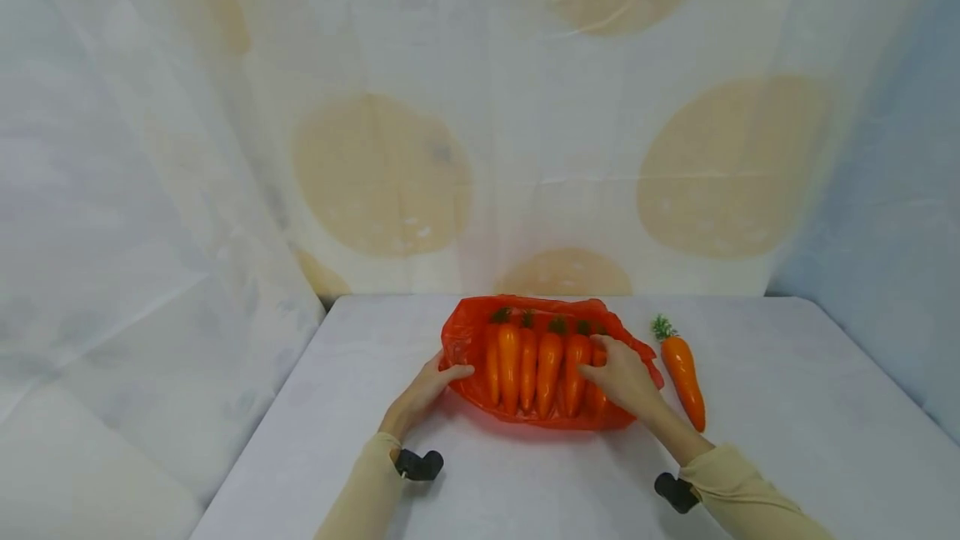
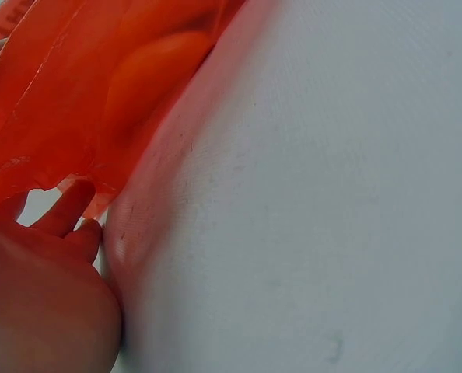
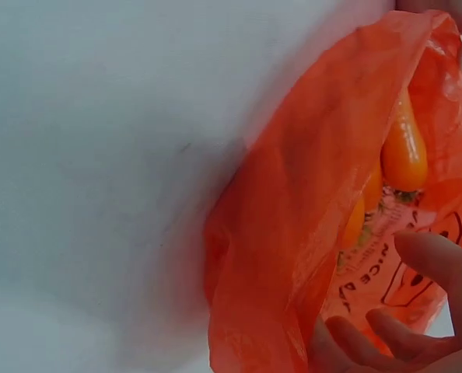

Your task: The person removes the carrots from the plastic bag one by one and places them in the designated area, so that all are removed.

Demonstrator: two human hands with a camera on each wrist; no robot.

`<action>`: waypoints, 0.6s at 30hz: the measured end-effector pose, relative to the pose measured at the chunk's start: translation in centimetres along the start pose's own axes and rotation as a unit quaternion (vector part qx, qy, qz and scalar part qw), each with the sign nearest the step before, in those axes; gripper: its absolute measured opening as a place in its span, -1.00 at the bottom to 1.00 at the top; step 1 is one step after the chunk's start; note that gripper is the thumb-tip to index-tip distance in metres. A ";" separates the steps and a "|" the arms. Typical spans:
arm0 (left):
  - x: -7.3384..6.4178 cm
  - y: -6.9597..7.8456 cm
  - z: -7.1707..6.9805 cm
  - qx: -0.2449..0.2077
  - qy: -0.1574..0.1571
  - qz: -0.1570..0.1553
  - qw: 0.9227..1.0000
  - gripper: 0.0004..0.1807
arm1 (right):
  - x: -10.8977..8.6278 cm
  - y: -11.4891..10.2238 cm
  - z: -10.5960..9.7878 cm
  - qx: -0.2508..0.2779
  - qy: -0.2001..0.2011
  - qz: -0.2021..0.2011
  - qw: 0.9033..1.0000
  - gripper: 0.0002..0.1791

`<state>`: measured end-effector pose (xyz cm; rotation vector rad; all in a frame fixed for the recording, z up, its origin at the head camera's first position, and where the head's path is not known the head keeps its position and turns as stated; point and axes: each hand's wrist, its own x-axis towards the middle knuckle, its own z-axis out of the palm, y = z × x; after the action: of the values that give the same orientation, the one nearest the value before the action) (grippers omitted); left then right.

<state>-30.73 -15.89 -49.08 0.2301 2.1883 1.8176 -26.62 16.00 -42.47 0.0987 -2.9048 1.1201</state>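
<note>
A red plastic bag [image 1: 468,315] lies on its side with its mouth toward me. Several orange carrots [image 1: 550,365] with green tops lie in a row inside it. My left hand [image 1: 429,382] holds the bag's left rim, thumb over the edge; in the left wrist view its fingers [image 2: 68,210] are against the red plastic. My right hand [image 1: 624,373] reaches into the right side of the bag, over the rightmost carrots. In the right wrist view its thumb [image 3: 429,252] and fingers stand apart, with nothing visible between them. The bag hides some fingertips.
One more carrot [image 1: 682,373] lies on the white table [image 1: 757,407], right of the bag. A patterned curtain [image 1: 555,190] hangs behind the table, with pale sheets at both sides. Black printing shows on the bag's inside in the right wrist view.
</note>
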 end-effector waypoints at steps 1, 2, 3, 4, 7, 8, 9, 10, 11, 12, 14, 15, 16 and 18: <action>0.0 0.0 0.0 0.000 0.001 -0.002 1.000 -0.27 | 0.0 0.1 0.1 -0.005 0.002 0.004 1.000 -0.32; 0.0 0.0 0.0 0.001 0.002 -0.003 1.000 -0.27 | 0.1 0.1 0.1 -0.010 0.004 0.007 1.000 -0.32; 0.0 0.0 0.0 0.001 0.003 -0.004 1.000 -0.27 | 0.1 0.1 0.2 -0.015 0.005 0.011 1.000 -0.32; 0.0 -0.1 0.0 0.003 0.004 -0.003 1.000 -0.26 | 0.1 0.1 0.2 -0.021 0.007 0.011 1.000 -0.32; 0.1 -0.1 0.0 0.001 0.007 -0.007 1.000 -0.26 | 0.2 0.2 0.3 -0.041 0.013 0.009 0.999 -0.32; 0.1 -0.1 0.1 0.002 0.009 -0.007 1.000 -0.26 | 0.2 0.2 0.4 -0.046 0.014 0.010 0.999 -0.32; 0.1 -0.1 0.1 0.002 0.010 -0.007 1.000 -0.26 | 0.1 0.2 0.4 -0.052 0.015 0.010 0.998 -0.32; 0.1 -0.1 0.1 0.003 0.012 -0.007 1.000 -0.26 | 0.0 0.2 0.5 -0.058 0.016 0.010 0.998 -0.31; 0.2 -0.1 0.1 0.002 0.013 -0.009 1.000 -0.26 | -0.1 0.3 0.6 -0.063 0.016 0.010 0.998 -0.31; 0.2 -0.1 0.1 0.002 0.013 -0.009 1.000 -0.27 | -0.2 0.4 0.8 -0.066 0.015 0.009 0.998 -0.30; 0.2 -0.1 0.2 0.000 0.014 -0.009 1.000 -0.27 | -0.4 0.7 1.1 -0.073 0.015 0.004 0.997 -0.28; 0.2 -0.1 0.2 -0.001 0.014 -0.009 1.000 -0.27 | -0.5 0.9 1.2 -0.077 0.015 0.002 0.997 -0.27; 0.2 0.0 0.2 -0.003 0.013 -0.008 1.000 -0.27 | -0.6 1.0 1.4 -0.079 0.016 0.000 0.997 -0.26; 0.2 0.0 0.3 -0.006 0.011 -0.006 1.000 -0.26 | -0.8 1.3 1.6 -0.082 0.015 0.000 0.997 -0.24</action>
<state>-30.81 -15.55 -49.16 0.1947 2.1883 1.8334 -25.90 15.87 -44.56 0.0757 -2.9544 0.8715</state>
